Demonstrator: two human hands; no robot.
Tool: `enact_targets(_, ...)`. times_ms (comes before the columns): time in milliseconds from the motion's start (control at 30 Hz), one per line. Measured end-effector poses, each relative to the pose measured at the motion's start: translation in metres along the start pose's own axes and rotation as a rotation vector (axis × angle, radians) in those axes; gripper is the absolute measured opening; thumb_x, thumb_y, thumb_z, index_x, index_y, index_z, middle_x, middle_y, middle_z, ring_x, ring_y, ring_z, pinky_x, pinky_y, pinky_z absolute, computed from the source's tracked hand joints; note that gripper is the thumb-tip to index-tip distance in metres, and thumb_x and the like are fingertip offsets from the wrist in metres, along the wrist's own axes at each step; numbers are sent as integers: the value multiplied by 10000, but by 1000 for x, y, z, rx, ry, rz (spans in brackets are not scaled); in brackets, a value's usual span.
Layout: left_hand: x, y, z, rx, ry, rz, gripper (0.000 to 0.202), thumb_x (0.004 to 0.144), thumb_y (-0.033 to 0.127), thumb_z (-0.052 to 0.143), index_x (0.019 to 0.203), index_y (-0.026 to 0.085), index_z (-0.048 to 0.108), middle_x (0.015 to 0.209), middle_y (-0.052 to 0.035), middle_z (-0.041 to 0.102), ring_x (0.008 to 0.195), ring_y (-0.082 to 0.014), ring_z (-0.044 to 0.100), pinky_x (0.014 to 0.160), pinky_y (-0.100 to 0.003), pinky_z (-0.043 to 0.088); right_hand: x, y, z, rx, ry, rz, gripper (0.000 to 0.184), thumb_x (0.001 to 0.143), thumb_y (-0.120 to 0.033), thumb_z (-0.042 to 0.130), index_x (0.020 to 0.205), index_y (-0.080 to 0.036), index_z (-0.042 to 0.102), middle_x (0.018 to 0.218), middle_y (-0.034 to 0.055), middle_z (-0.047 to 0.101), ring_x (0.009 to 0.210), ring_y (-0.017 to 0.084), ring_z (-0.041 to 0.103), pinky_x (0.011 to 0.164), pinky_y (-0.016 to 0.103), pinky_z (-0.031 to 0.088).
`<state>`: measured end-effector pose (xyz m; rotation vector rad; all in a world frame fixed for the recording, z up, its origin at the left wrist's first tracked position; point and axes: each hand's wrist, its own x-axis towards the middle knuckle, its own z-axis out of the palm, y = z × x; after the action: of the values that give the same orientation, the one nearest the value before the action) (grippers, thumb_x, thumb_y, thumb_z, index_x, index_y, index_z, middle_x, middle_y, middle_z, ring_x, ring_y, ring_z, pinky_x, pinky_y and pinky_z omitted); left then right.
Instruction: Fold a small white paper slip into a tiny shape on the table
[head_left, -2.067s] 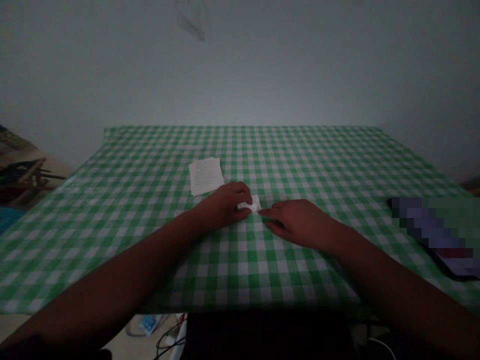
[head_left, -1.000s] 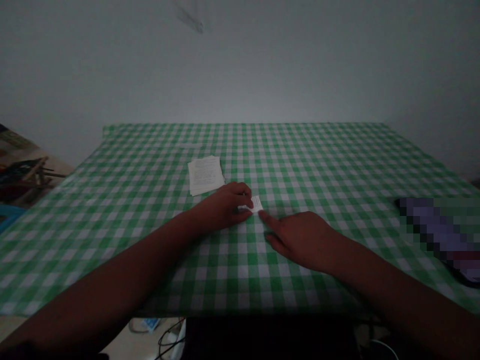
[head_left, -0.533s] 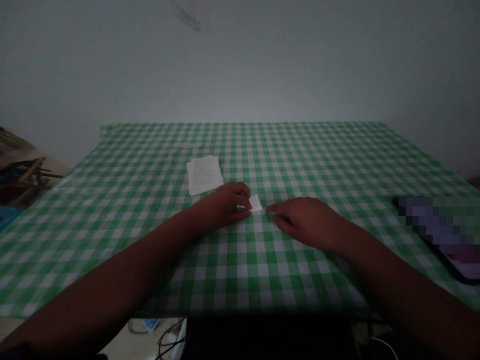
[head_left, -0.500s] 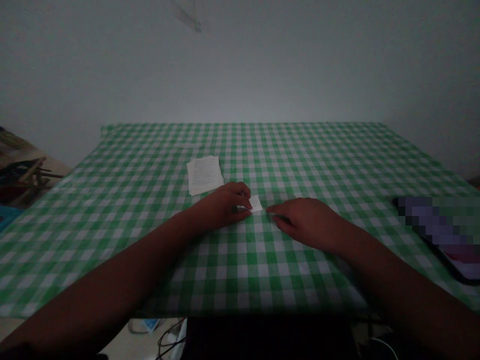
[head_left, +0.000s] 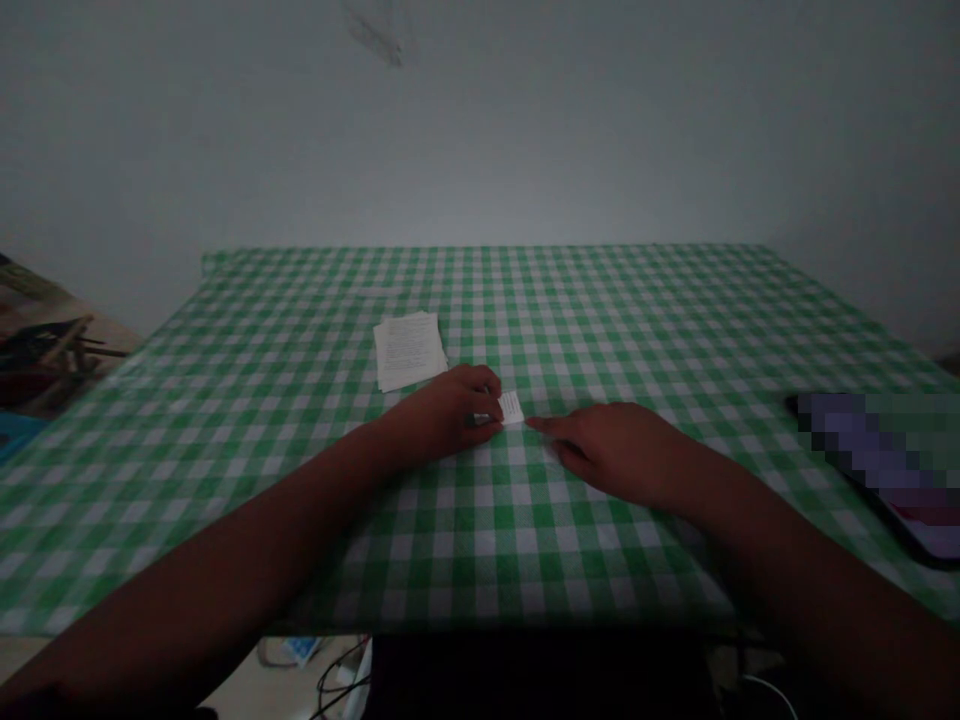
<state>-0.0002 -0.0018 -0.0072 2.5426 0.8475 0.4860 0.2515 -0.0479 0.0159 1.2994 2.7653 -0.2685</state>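
Observation:
A small piece of folded printed paper (head_left: 511,407) lies on the checked cloth in front of me. My left hand (head_left: 454,408) rests on the cloth with its fingers curled at the paper's left side, holding it down; part of the paper is hidden beneath them. My right hand (head_left: 607,445) holds nothing. Its index finger is stretched out, with the tip at the paper's lower right corner, and the thumb sits lower and apart. Whether that fingertip touches the paper I cannot tell. Beyond my left hand lies a stack of printed paper sheets (head_left: 411,350), slightly fanned.
A green and white checked tablecloth (head_left: 600,330) covers the table, which meets a plain wall (head_left: 480,130) at the back. On the right edge of view lies a phone (head_left: 892,490), partly blurred out. Cables (head_left: 341,675) show below the table's front edge.
My right hand has shifted slightly left and down, its index fingertip now nearer the folded paper's corner. My left hand and the paper have stayed in place.

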Motion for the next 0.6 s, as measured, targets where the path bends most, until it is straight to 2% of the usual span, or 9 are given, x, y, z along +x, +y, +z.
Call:
enact_targets(400, 1, 11, -1, 205, -78, 4, 136, 915, 207, 583, 873, 176, 708, 1177, -87, 609, 1040, -230, 582, 906, -374, 481, -3, -3, -4, 3, -52, 26, 469, 1012, -309, 370, 1468, -285, 478, 990, 69, 750, 848, 239, 699, 665, 318, 464)
enact_targets(500, 1, 12, 0, 229, -77, 4, 116, 905, 188, 590, 879, 178, 702, 1184, -85, 611, 1061, -236, 577, 927, -379, 471, -1, 0, -5, 50, -24, 13, 441, 1005, -298, 388, 1422, -284, 533, 991, 56, 749, 836, 223, 693, 684, 318, 475)
enact_targets(600, 1, 12, 0, 253, -91, 13, 105, 902, 173, 595, 897, 172, 700, 1188, -89, 611, 1072, -238, 577, 944, -384, 464, 3, 3, -5, 109, 26, 4, 366, 996, -282, 415, 1270, -258, 656, 1030, 54, 745, 896, 226, 687, 747, 331, 492)
